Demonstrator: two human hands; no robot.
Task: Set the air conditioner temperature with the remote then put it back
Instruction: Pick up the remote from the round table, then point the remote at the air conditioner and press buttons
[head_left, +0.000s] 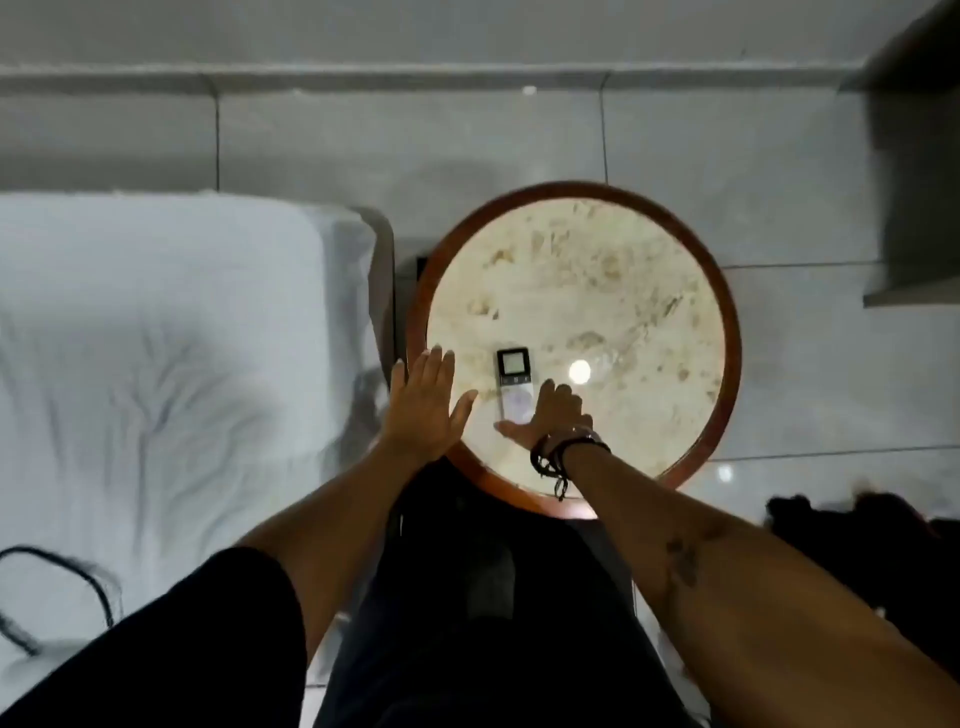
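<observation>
A small white remote (513, 382) with a dark-framed screen lies flat on the round marble-topped side table (597, 291), near its front left. My right hand (550, 415) rests over the remote's lower end, fingers spread, thumb out to the left; I cannot see a grip around it. Dark cords circle that wrist. My left hand (423, 400) hovers flat and open just left of the remote, above the table's left rim, holding nothing. The air conditioner is out of view.
A bed with white sheets (156, 338) fills the left side, a black cable (62, 587) lying on it. A grey shelf unit (914, 182) stands at the far right. Dark cloth (857, 530) lies on the tiled floor at right.
</observation>
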